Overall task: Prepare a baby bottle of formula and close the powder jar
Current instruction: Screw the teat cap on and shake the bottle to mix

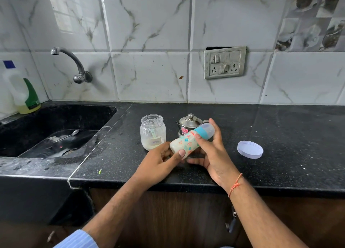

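Head camera is looking down at a black speckled countertop where a person is holding a baby bottle in both hands, above the counter and tilted so that its capped end is pointing up and to the right. The left hand is gripping the bottle's base, with the thumb pressing on the near side and the fingers curling underneath. The right hand is wrapping around the upper part, with the thumb lying on the turquoise collar and the fingers reaching behind and below the body. The bottle is showing a pale milky filling behind its printed pattern, and a translucent cap is sitting over the teat end. An orange thread is circling the right wrist.

Just behind the left hand, an open glass powder jar is standing upright on the counter, holding a low layer of pale powder and a scoop handle leaning inside. Its white lid is lying flat on the counter, well apart to the right of the hands. A small lidded steel pot is standing behind the bottle, partly hidden by it.

To the left, a black sink is holding a spoon, with a curved tap on the marble-tiled wall above and a detergent bottle in the corner. A switch plate is sitting on the wall.
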